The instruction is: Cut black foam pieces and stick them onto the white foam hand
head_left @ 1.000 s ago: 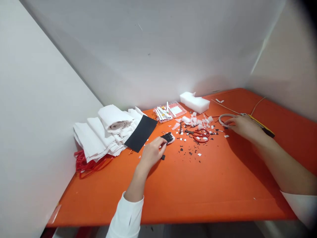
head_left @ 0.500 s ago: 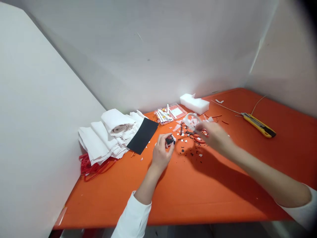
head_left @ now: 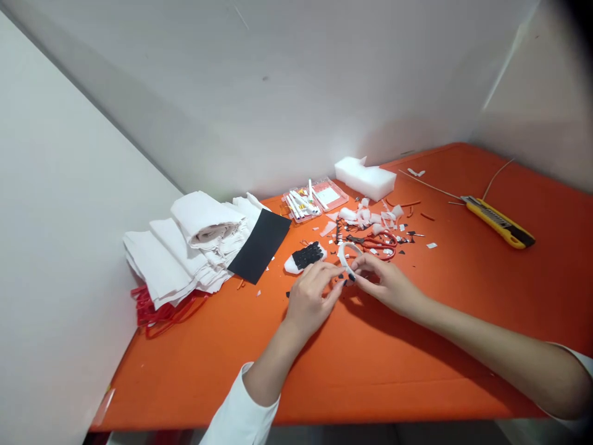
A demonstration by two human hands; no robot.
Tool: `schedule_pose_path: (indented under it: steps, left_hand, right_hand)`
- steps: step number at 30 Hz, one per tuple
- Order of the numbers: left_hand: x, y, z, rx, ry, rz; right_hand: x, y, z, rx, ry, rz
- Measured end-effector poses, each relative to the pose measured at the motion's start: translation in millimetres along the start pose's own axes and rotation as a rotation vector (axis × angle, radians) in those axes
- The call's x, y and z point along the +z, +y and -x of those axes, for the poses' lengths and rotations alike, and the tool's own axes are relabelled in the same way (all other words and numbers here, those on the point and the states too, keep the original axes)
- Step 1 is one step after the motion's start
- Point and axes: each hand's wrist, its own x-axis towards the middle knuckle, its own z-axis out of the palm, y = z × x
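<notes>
In my right hand is a thin white ring, seemingly a roll of tape, pinched between thumb and fingers and tilted up off the table. My left hand meets it from the other side, its index finger and thumb closed at the roll's lower edge. Just beyond my left hand lies a white foam piece with black scale-like bits on top. Behind the roll, red-handled scissors rest among black and white scraps.
White foam offcuts and a foam block lie farther back. Pens fill a clear case. A black sheet leans on folded white cloth at left. A yellow utility knife lies at right on the orange table.
My left hand has let go of the foam piece and moved right to the tape roll. My right hand has brought the roll down and nearer. The view has shifted slightly.
</notes>
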Motion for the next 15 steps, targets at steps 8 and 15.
schedule_pose_path:
  steps: [8,15]
  left_hand:
    - [4.7,9,1,-0.258,-0.006,0.143]
    - [7.3,10,3,-0.289,0.021,0.166]
  right_hand:
    - [0,-4,1,-0.046,-0.053,0.137]
    - [-3,-5,2,0.005,-0.03,0.157]
